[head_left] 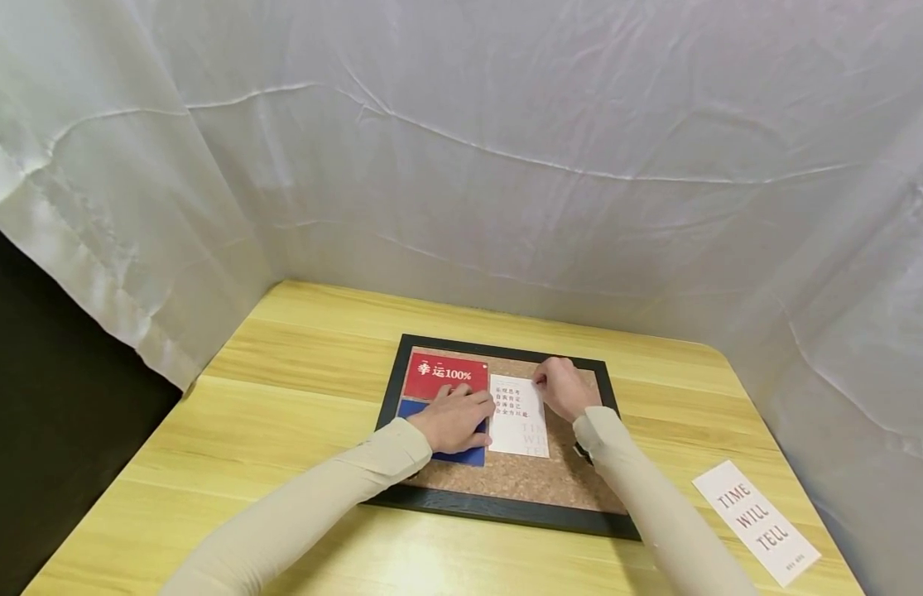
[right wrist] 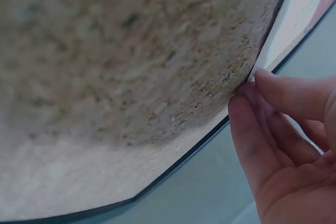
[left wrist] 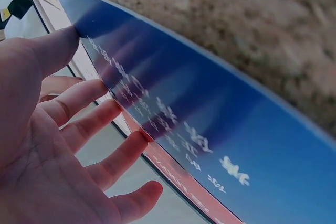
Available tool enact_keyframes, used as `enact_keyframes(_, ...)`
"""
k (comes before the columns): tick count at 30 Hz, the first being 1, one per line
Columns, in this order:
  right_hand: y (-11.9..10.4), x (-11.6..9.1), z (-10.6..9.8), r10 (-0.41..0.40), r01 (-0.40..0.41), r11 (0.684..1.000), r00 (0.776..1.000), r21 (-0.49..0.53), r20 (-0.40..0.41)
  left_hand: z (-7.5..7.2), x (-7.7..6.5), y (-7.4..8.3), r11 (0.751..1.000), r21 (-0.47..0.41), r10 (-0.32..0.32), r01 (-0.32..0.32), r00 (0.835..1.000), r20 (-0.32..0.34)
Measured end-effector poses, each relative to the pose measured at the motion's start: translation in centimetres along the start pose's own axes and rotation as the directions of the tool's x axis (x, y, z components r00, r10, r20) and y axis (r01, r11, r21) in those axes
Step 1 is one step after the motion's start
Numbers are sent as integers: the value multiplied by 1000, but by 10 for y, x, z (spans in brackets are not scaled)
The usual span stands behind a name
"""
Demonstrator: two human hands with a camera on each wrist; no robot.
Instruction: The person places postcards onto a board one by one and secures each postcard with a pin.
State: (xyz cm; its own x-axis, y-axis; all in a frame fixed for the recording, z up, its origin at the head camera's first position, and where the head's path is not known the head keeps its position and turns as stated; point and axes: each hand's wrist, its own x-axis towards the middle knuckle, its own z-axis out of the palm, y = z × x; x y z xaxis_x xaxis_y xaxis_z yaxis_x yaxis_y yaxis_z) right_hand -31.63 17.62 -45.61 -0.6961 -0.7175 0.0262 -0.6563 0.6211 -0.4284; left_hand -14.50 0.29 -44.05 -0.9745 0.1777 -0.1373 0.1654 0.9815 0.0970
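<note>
Card [head_left: 519,420], white, has a corner pinched by the right hand [head_left: 567,389]; the left hand [head_left: 457,420] (spread, gripping nothing) seemingly steadies it.

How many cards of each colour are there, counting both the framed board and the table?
Red card: 1
Blue card: 1
White cards: 2, one on the corkboard, one on the table
Total: 4 cards

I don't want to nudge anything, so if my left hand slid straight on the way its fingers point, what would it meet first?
Probably the white card, close beside your left hand; whether they touch is hard to tell.
</note>
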Motion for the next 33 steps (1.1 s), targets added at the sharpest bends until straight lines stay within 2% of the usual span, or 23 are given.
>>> enact_keyframes(4, 5, -5, -5, 10, -10, 998, 1000, 59, -5, -1, -1, 0, 1000, -13, 1, -1, 1000, 1)
enact_keyframes(7, 7, -7, -7, 5, -5, 998, 1000, 60, -2, -3, -1, 0, 1000, -16, -5, 5, 1000, 4)
enact_keyframes(23, 6, -10, -5, -65, 65, 998, 998, 4, 13, -2, -1, 0, 1000, -12, -13, 13, 1000, 9)
enact_keyframes(33, 4, -11, -3, -72, 71, 997, 997, -37, 0, -1, 0, 0, 1000, -11, -15, 15, 1000, 5)
